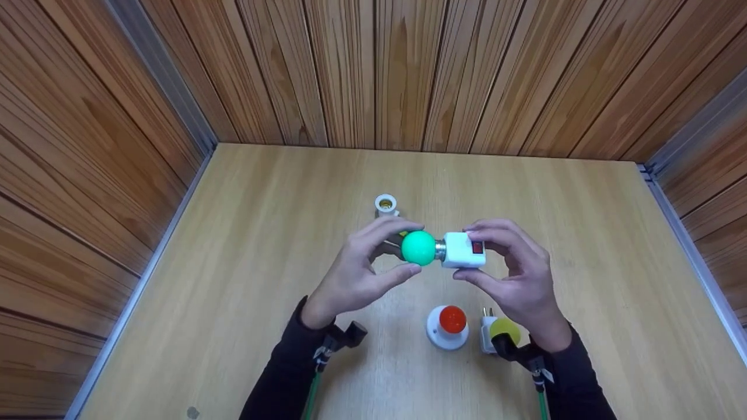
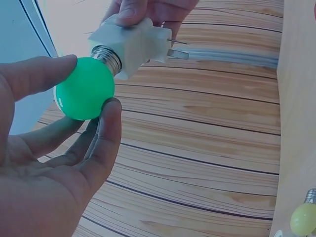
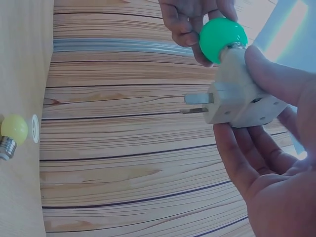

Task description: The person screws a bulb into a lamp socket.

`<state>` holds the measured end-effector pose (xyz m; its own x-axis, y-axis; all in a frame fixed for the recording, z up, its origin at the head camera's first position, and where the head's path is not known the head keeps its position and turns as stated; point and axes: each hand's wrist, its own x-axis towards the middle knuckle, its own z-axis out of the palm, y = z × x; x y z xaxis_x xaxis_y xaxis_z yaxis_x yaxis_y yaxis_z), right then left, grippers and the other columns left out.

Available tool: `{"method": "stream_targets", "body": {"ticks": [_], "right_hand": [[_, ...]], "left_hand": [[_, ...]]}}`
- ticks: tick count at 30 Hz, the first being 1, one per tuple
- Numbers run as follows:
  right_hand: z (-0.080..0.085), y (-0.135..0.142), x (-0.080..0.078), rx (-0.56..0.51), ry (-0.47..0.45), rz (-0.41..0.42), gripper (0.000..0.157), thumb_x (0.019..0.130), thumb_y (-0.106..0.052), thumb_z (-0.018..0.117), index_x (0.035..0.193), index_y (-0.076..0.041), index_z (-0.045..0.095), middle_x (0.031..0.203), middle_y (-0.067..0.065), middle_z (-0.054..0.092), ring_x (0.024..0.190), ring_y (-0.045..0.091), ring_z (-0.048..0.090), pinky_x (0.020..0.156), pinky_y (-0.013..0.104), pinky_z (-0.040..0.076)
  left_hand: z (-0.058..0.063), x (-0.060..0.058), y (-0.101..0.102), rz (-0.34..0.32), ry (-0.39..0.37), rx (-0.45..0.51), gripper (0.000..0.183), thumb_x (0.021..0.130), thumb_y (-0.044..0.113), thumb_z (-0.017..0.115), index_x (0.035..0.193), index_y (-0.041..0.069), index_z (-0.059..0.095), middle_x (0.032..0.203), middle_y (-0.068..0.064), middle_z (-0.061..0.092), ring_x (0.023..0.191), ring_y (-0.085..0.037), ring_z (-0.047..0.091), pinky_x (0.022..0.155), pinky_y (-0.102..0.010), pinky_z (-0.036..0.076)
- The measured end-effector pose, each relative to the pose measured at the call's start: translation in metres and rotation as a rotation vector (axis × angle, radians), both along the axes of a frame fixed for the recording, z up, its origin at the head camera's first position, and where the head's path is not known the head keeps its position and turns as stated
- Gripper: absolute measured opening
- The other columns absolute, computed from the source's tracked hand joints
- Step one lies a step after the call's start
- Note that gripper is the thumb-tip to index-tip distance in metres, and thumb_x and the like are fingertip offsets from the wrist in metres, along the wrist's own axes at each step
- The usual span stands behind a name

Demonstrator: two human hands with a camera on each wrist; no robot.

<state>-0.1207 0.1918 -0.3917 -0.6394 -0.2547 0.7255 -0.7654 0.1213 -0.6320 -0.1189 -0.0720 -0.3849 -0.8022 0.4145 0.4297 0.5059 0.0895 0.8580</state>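
Note:
My left hand (image 1: 359, 274) pinches a round green light bulb (image 1: 418, 248) between thumb and fingers. The right hand (image 1: 528, 286) grips a white plug-in lamp socket (image 1: 461, 251) with a red rocker switch (image 1: 477, 247). Bulb and socket are held up over the table, lying sideways, with the bulb's metal screw base (image 2: 106, 59) at the socket's mouth. Part of the metal thread still shows between them. Two flat plug pins (image 3: 197, 98) stick out from the socket's side in the right wrist view.
A red bulb (image 1: 453, 319) stands in a round white lamp holder (image 1: 446, 340). Beside it, below my right wrist, are a white plug-in socket (image 1: 488, 333) and a yellow bulb (image 1: 505, 329). Another white lamp holder (image 1: 386, 203) and a yellow bulb (image 3: 14, 129) lie farther back. Wood-patterned panels (image 1: 402, 70) enclose the table.

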Motion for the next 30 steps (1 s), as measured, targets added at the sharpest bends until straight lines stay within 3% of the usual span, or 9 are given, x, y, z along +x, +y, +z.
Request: {"method": "stream_targets", "body": {"ticks": [7, 11, 22, 30], "right_hand": [[-0.0028, 0.0027, -0.0023, -0.016, 0.036, 0.063, 0.048, 0.073, 0.018, 0.086, 0.118, 0.013, 0.069, 0.125, 0.021, 0.069, 0.117, 0.017, 0.071, 0.107, 0.023, 0.059], [-0.0040, 0.0027, -0.0026, -0.014, 0.046, 0.047, 0.048, 0.072, 0.021, 0.084, 0.118, 0.012, 0.070, 0.123, 0.022, 0.068, 0.115, 0.019, 0.070, 0.107, 0.022, 0.060], [-0.0017, 0.0019, -0.0017, -0.003, 0.040, 0.023, 0.052, 0.068, 0.023, 0.085, 0.116, 0.015, 0.067, 0.121, 0.021, 0.068, 0.115, 0.013, 0.070, 0.107, 0.022, 0.060], [-0.0016, 0.0025, -0.0014, -0.007, 0.000, 0.030, 0.057, 0.066, 0.027, 0.084, 0.119, 0.016, 0.066, 0.123, 0.015, 0.068, 0.116, 0.013, 0.071, 0.106, 0.022, 0.060]], "left_hand": [[-0.0011, -0.0006, 0.0004, 0.012, -0.004, 0.021, 0.052, 0.094, 0.011, 0.080, 0.142, 0.002, 0.061, 0.138, -0.016, 0.066, 0.117, -0.028, 0.070, 0.099, -0.033, 0.066], [-0.0021, -0.0004, 0.0016, 0.023, -0.001, 0.037, 0.053, 0.093, 0.009, 0.080, 0.141, 0.001, 0.060, 0.137, -0.017, 0.067, 0.117, -0.027, 0.071, 0.099, -0.037, 0.066], [-0.0027, 0.0002, 0.0054, 0.037, 0.028, 0.083, 0.044, 0.095, 0.009, 0.078, 0.137, 0.001, 0.064, 0.132, -0.017, 0.068, 0.113, -0.028, 0.072, 0.096, -0.032, 0.066], [-0.0034, -0.0010, 0.0040, 0.032, 0.078, 0.069, 0.044, 0.095, 0.009, 0.079, 0.135, 0.001, 0.065, 0.131, -0.015, 0.069, 0.114, -0.027, 0.071, 0.095, -0.035, 0.067]]}}
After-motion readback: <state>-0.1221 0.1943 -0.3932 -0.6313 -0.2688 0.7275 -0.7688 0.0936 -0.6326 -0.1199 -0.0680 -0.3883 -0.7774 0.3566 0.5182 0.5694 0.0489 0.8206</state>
